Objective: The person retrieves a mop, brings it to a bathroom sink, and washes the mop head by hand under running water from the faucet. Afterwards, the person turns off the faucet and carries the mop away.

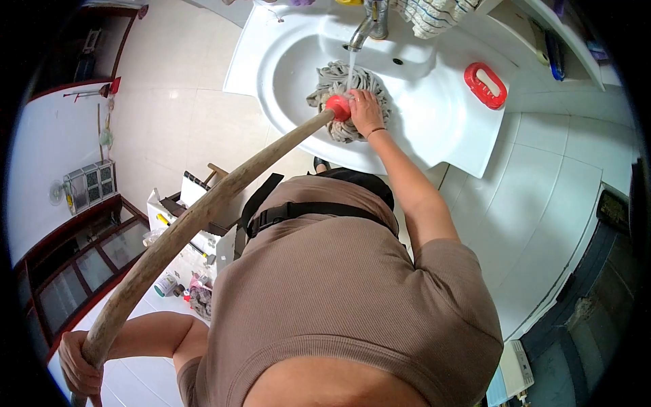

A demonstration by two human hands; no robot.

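Observation:
A long-handled mop (217, 197) slants from the lower left up into the white sink (444, 129). My left hand (80, 364) is wrapped round its wooden handle near the far end. In the basin lie the mop's grey strands (331, 78), joined to the handle by a red socket (337, 107). My right hand (365, 110) is closed over the strands just right of that socket; its fingertips are partly hidden by water and strands. Water runs from the metal faucet (366, 30) onto the mop head.
A red soap dish (500, 100) with pale soap sits on the sink's right ledge. A striped cloth (434, 15) hangs behind the faucet. Shelves (576, 41) jut out at upper right. Left of my body stands a cluttered white surface (186, 261) with bottles and tools.

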